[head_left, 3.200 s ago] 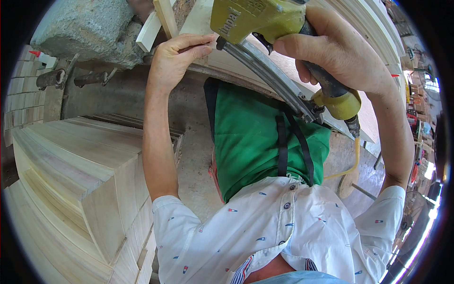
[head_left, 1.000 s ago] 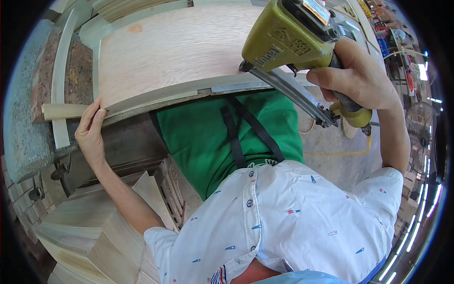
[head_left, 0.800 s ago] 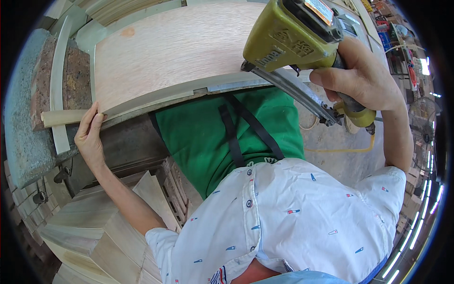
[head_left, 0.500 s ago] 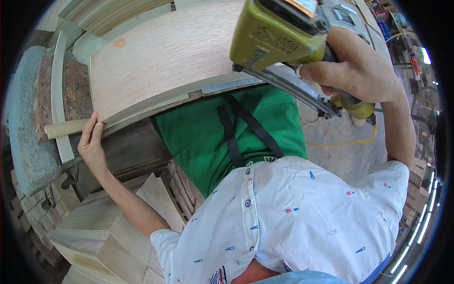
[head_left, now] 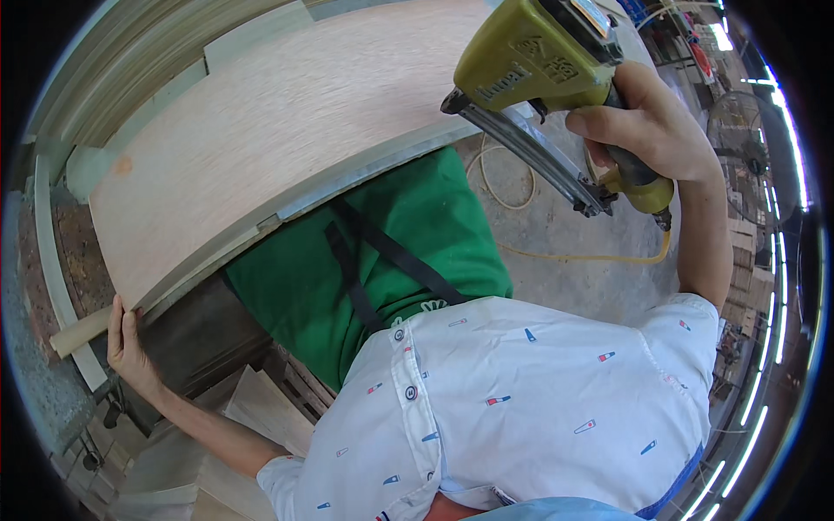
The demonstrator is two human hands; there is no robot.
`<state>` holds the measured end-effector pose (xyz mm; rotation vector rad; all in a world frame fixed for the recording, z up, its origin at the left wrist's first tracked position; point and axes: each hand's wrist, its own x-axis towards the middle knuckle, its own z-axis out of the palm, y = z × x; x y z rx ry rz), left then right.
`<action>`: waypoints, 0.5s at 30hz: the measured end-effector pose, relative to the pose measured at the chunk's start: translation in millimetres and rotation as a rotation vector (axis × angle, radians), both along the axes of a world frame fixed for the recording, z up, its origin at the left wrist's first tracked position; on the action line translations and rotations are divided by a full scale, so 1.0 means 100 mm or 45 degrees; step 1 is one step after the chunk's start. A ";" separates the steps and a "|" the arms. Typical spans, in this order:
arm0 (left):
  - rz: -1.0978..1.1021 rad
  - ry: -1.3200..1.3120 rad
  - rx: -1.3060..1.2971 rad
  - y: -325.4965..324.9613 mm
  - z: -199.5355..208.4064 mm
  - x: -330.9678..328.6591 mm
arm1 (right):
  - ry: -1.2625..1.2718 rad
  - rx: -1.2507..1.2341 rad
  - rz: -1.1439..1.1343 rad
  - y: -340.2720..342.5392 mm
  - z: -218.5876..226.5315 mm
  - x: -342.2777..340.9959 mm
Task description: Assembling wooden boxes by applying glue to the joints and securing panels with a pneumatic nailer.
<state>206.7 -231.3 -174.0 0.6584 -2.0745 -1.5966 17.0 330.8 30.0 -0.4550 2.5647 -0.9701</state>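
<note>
My right hand (head_left: 656, 126) is wrapped round the grip of an olive-green pneumatic nail gun (head_left: 530, 56), a yellow air hose running from its handle end. The gun's nose sits over the right part of a pale plywood panel (head_left: 287, 122); whether it touches the wood I cannot tell. Under the panel's near edge runs a wooden strip (head_left: 217, 247). At the near left corner, my left hand (head_left: 135, 356) has its fingers closed on a short wooden strip (head_left: 82, 334) that juts out to the left beside the panel.
Stacked thin boards (head_left: 130, 78) lie beyond the panel. Bricks (head_left: 78, 243) and a long pale slat (head_left: 56, 260) are at the left. Below my left arm are wooden pieces (head_left: 261, 408). A yellow hose (head_left: 591, 258) trails over the floor; a fan (head_left: 751, 148) stands at the right.
My view has swung, so the panel and left hand appear farther left and lower. The nail gun stays in my right hand, slightly farther right in view. My left hand keeps to the corner.
</note>
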 end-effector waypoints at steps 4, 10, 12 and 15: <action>0.002 -0.025 -0.030 0.00 0.00 0.00 | -0.163 0.078 0.004 0.10 0.02 -0.07; -0.012 -0.039 -0.041 -0.08 -0.04 0.03 | -0.195 0.153 -0.001 0.24 -0.07 -0.12; -0.009 -0.035 -0.042 -0.06 -0.02 0.03 | -0.201 0.147 -0.020 0.22 -0.07 -0.11; -0.003 -0.036 -0.045 -0.07 -0.03 0.03 | -0.181 0.111 -0.032 0.22 -0.10 -0.09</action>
